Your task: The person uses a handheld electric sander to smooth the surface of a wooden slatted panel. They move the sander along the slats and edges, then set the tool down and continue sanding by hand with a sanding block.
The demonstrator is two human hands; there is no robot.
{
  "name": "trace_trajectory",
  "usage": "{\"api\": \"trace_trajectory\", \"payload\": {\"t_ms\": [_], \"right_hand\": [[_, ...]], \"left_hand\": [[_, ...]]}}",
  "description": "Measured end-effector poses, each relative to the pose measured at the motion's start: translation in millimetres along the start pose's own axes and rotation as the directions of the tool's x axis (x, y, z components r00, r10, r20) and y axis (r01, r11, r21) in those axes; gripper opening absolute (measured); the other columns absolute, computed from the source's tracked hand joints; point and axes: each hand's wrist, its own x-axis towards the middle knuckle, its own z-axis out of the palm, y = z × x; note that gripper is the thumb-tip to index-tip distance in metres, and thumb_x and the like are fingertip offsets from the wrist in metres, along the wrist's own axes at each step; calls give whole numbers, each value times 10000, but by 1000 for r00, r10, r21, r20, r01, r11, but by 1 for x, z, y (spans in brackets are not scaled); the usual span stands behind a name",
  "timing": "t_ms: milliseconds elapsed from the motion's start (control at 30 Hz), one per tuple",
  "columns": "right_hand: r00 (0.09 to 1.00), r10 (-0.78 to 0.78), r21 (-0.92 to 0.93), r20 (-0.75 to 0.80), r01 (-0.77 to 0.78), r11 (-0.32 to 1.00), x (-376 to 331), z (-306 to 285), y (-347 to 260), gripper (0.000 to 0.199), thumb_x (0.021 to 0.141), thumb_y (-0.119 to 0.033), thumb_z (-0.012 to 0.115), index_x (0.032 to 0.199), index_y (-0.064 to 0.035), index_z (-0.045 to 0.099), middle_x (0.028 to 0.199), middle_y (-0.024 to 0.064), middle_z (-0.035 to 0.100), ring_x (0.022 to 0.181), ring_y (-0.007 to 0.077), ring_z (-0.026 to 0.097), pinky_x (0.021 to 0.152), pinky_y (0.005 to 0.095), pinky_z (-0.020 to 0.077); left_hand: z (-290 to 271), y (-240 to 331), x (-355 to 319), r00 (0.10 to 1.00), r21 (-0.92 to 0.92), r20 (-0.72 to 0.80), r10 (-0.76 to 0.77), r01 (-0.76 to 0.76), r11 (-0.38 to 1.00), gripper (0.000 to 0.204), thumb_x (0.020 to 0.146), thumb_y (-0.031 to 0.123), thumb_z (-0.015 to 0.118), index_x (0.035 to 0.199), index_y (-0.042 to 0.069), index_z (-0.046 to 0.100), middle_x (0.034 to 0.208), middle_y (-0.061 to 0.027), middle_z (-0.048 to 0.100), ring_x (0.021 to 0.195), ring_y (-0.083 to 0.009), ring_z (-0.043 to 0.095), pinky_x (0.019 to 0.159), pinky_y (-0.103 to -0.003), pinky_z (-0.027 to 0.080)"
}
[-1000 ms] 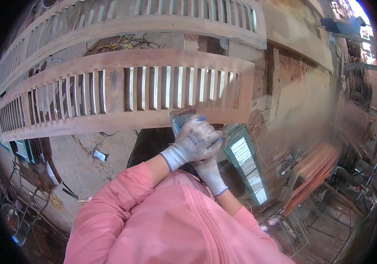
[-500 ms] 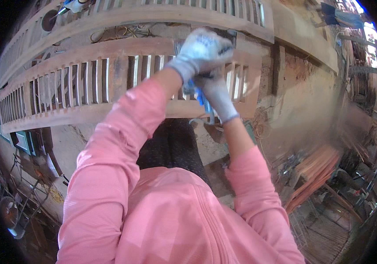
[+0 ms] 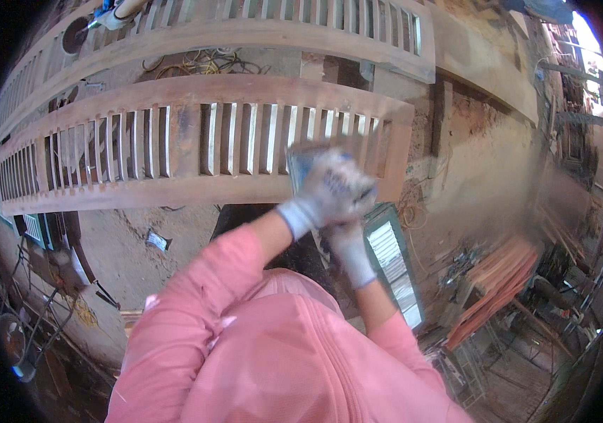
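Observation:
My left hand (image 3: 334, 189), in a grey-white knit glove, is closed around a blue tool (image 3: 300, 169) at the near edge of a slatted wooden panel (image 3: 245, 189). Blur and the glove hide the tool's exact kind; a flat, darker edge of it shows over the slats. My right hand (image 3: 349, 250), gloved too, sits just below the left one, closed on the lower part of the same tool, which is mostly hidden. The panel lies flat, its narrow slats in groups between broad pinkish-brown rails.
A second slatted panel (image 3: 358, 42) lies beyond the first. Another person's gloved hand (image 3: 122, 13) holds a tool with a round disc (image 3: 76, 35) at the far left. Cables (image 3: 210, 62) lie between the panels. A green-framed pane (image 3: 393, 264) and stacked reddish boards (image 3: 495, 289) are at right.
Both hands and the blue tool have come back toward my body, from over the panel to its near edge. The far person's hand has shifted slightly.

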Motion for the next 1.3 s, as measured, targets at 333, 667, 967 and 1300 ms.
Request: {"api": "trace_trajectory", "payload": {"t_ms": [333, 667, 967, 1300], "right_hand": [[950, -284, 288, -132, 311, 906, 129, -30, -76, 416, 919, -163, 771, 1279, 17, 666, 1235, 142, 738, 1098, 238, 691, 975, 384, 539], [932, -334, -257, -144, 291, 922, -39, 48, 114, 577, 947, -256, 720, 1444, -26, 537, 1360, 256, 635, 1317, 397, 582, 1117, 471, 453], [983, -160, 115, -92, 170, 979, 91, -32, -60, 490, 883, -154, 786, 1311, 33, 637, 1232, 213, 723, 1156, 312, 690, 992, 414, 535], [940, -338, -50, 48, 340, 939, 47, 40, 4, 509, 943, -176, 710, 1397, 12, 577, 1304, 213, 676, 1167, 345, 668, 993, 443, 531]], "left_hand": [[-33, -77, 119, 994, 198, -100, 38, -18, 980, 313, 969, 451, 606, 1056, 217, 795, 951, -105, 779, 866, -284, 735, 920, -447, 525], [24, 36, -44, 993, -72, -87, 84, -90, 993, 232, 885, 388, 684, 930, 177, 770, 761, -67, 706, 794, -257, 704, 991, -475, 494], [-6, -69, 83, 967, 165, -186, 173, -143, 976, 212, 922, 405, 695, 1019, 234, 776, 920, -72, 754, 865, -272, 710, 934, -499, 501], [-21, -40, -26, 957, 183, -285, 58, -5, 983, 282, 891, 333, 754, 1134, 190, 747, 941, -59, 726, 926, -264, 702, 1031, -515, 474]]}}
